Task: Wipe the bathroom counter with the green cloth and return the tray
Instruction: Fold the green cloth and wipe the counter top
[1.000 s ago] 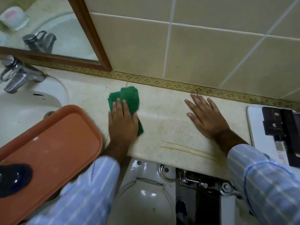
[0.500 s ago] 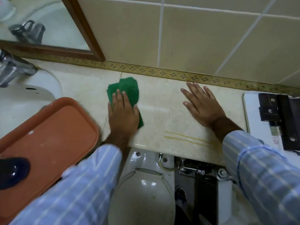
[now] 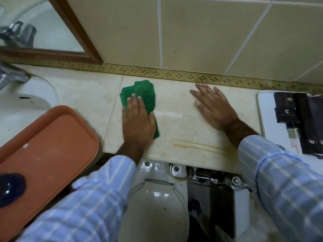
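A folded green cloth (image 3: 143, 94) lies on the beige bathroom counter (image 3: 181, 126), near the back wall. My left hand (image 3: 138, 123) presses flat on the cloth, fingers covering its near part. My right hand (image 3: 214, 106) rests flat on the bare counter to the right, fingers spread, holding nothing. An orange tray (image 3: 50, 145) sits at the left, over the sink's edge and overhanging the counter front, with a dark blue object (image 3: 10, 188) on its near left corner.
A white sink (image 3: 22, 102) with a metal tap (image 3: 12, 76) is at the left under a wood-framed mirror (image 3: 76, 30). A white tray (image 3: 267, 119) with dark packets (image 3: 286, 110) stands at the right. Yellowish streaks (image 3: 197, 146) mark the counter front. A toilet (image 3: 157, 203) stands below.
My left hand and the cloth have slid a little toward the back wall. My right hand stays flat on the counter. The view has shifted slightly.
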### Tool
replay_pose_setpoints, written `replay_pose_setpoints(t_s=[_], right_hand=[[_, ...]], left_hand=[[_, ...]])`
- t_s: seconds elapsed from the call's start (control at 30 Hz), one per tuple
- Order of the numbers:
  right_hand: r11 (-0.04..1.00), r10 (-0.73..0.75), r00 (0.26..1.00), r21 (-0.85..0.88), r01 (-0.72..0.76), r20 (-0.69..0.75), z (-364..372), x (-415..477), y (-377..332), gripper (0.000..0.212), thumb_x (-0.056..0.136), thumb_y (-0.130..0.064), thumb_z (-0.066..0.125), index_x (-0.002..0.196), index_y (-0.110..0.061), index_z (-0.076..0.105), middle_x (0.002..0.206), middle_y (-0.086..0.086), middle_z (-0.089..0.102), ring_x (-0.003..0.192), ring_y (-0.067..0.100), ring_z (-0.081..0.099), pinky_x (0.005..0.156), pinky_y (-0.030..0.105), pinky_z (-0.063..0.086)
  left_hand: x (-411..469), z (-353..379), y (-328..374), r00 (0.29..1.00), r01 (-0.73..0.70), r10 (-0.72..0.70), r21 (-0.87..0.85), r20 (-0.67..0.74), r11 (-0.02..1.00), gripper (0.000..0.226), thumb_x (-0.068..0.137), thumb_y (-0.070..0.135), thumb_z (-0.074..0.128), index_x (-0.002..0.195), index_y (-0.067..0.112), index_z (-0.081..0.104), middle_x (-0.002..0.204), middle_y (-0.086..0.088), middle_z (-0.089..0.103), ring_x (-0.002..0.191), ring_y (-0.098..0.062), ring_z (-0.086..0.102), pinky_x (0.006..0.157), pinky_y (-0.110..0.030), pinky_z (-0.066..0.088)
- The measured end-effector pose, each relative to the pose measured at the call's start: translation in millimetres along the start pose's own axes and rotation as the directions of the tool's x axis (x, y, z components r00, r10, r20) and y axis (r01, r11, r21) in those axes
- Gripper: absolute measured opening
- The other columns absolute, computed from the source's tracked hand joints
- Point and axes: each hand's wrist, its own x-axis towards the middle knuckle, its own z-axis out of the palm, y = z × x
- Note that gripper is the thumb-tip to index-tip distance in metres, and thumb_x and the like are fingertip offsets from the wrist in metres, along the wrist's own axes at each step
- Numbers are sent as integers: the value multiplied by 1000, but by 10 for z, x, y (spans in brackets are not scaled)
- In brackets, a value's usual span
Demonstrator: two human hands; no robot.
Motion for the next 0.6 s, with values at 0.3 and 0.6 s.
replay_pose_setpoints(t_s=[0.3,0.6], right_hand=[[870,389,840,451,-201,-378,-211,-512,-915,28,104,-20,47,118,-7,67,116,9,69,111,23,62,98,45,52],[924,367,926,-80,-374,-88,510,-489,-1285,86,103,-62,26,165,-4,14,175,17,8,163,31,4,132,51,8]], left_hand=[[-533,58,614,917,-379,396,-206,52,902,71,101,45,9,159,9,26,169,-11,18,159,-27,11,129,-47,12],[-67,115,-137,975,-217,215,-13,-62,976,66,106,48,21,161,12,18,170,-9,16,158,-25,15,127,-47,18]])
